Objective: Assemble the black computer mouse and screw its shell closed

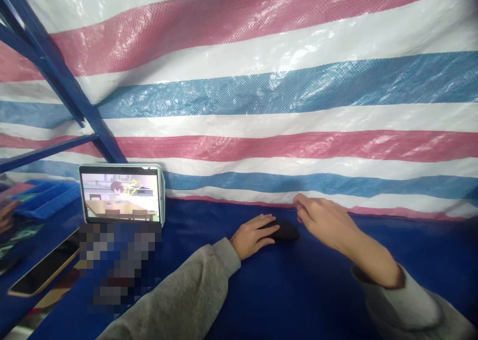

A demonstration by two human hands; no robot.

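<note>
My left hand (254,236) spread on a black thing (287,231), my right hand (324,221) curled just beside it, grip unclear.

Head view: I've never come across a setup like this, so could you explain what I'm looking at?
There is no machine here: a person works with two bare hands. The single picture comes from a camera on that person's head, looking forward and down.

The left hand rests on a small dark object on the blue surface. The right hand is beside it, fingers curled; a speck of red shows at the fingertips, but what they hold, if anything, is unclear.

To the left stand a tablet showing a cartoon and, lying flat, a phone. Part of the picture below the tablet is pixelated. A striped sheet hangs behind.
</note>
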